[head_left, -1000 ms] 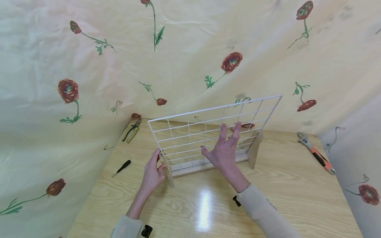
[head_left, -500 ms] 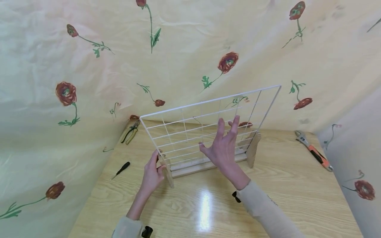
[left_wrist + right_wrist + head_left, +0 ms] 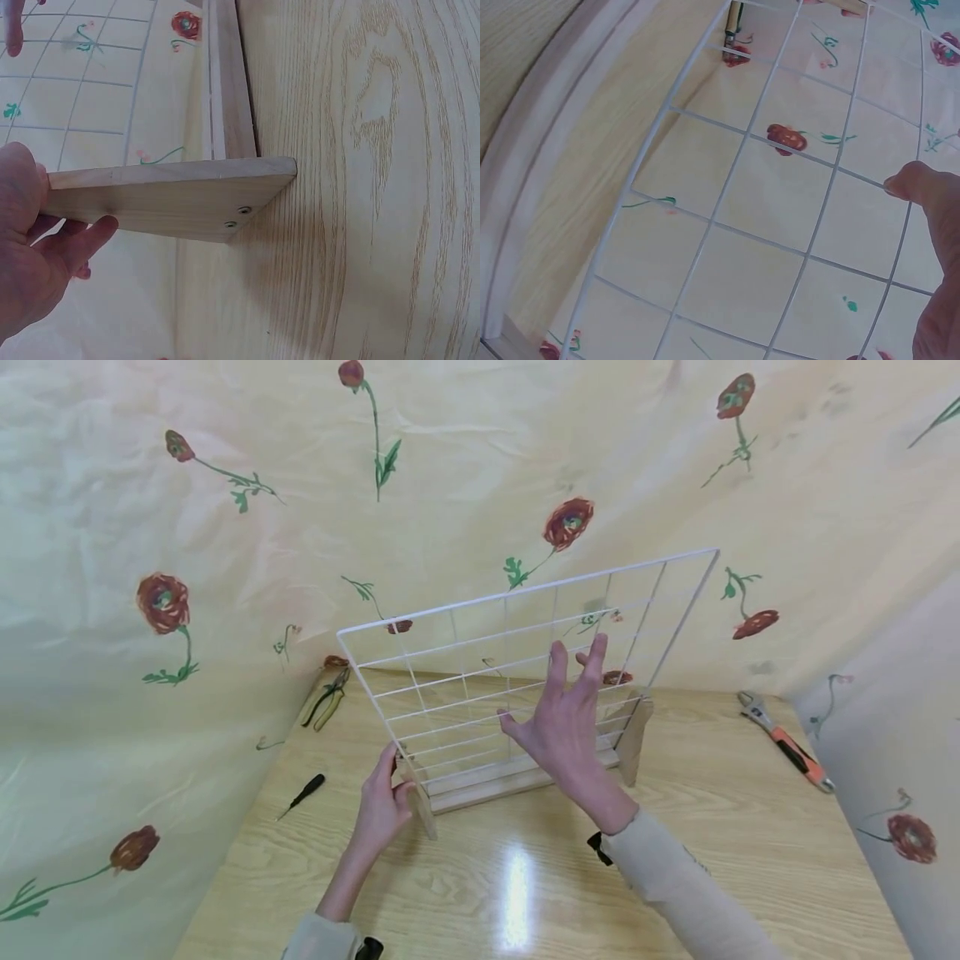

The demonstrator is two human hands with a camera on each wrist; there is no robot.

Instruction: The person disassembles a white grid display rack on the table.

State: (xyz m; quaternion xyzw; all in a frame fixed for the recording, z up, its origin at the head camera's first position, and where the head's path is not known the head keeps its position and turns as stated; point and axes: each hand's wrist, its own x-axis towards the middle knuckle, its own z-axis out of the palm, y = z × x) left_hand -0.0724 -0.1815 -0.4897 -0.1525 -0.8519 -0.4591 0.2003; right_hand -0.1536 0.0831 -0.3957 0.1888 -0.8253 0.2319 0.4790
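Observation:
A white wire grid [image 3: 525,592] leans up between two wooden side panels, joined along the bottom by a wooden bar [image 3: 487,795]. My left hand [image 3: 381,806] grips the upper end of the left side panel [image 3: 165,193], thumb on the outer face, beside the grid's edge. Two screw heads [image 3: 237,217] show low on that panel. In the head view my right hand [image 3: 566,735] lies over the grid's right half with fingers spread across the wires. Its thumb [image 3: 911,180] is right at a wire crossing in the right wrist view. The right side panel [image 3: 635,742] stands beyond it.
On the wood-grain table, pliers [image 3: 326,700] lie at the back left and a black-handled screwdriver [image 3: 303,793] at the left. An adjustable wrench [image 3: 783,742] with an orange handle lies at the right. Flower-patterned cloth [image 3: 450,485] hangs behind the table.
The grid's top edge has swung upward, so the grid stands steeper. My right hand has moved up slightly with it. My left hand keeps its grip on the side panel.

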